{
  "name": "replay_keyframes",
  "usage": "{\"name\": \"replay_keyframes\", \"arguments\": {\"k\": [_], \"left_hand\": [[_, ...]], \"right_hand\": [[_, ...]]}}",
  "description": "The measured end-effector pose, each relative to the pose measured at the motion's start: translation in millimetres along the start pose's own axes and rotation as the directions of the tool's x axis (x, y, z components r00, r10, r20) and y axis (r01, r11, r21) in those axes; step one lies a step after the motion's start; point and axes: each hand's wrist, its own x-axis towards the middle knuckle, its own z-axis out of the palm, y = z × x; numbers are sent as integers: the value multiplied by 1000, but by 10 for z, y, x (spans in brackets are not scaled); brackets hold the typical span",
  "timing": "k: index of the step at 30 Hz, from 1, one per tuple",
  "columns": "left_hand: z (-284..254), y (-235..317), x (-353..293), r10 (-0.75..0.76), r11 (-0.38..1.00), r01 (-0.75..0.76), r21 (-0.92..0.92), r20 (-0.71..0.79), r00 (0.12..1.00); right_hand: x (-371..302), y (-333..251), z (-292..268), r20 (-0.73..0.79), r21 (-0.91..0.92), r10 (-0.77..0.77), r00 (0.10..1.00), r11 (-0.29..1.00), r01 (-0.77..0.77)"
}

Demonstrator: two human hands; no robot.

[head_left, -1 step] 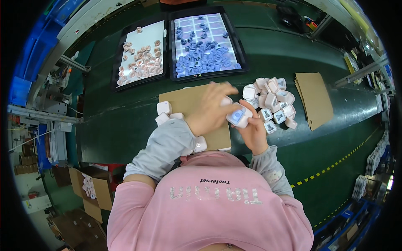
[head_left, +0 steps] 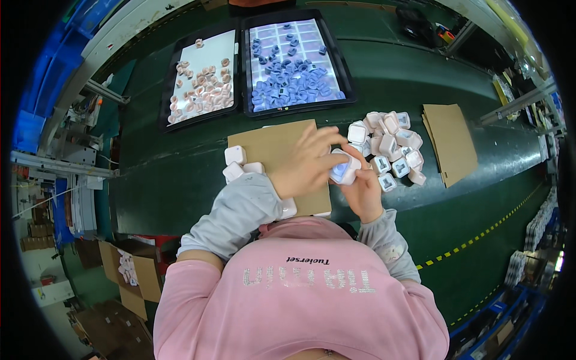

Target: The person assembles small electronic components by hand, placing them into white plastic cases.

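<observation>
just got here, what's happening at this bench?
A person's right hand holds a small white case with a blue piece in it; the left hand, over brown cardboard, is right at that case. Beyond, one black tray holds pink pieces, another black tray blue pieces. Similar cases, some open, lie piled to the right.

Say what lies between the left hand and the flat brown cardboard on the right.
In the head view: the small pale case, held in the right hand, then the pile of small cases.
</observation>
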Motion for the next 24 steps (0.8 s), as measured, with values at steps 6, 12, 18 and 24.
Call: {"name": "replay_keyframes", "arguments": {"k": [6, 12, 18, 24], "left_hand": [[78, 80, 0, -153, 974, 150, -170, -8, 988], [207, 61, -21, -38, 977, 41, -211, 14, 999], [248, 118, 24, 108, 966, -108, -234, -13, 994], [265, 101, 78, 214, 939, -205, -278, 2, 977]], "right_hand": [[-15, 42, 42, -29, -310, -148, 989, 942, 132], [-7, -15, -60, -122, -520, -153, 981, 851, 68], [-48, -250, -162, -49, -537, 82, 995, 838, -96], [-123, -311, -284, -106, -585, 188, 976, 782, -215]]}}
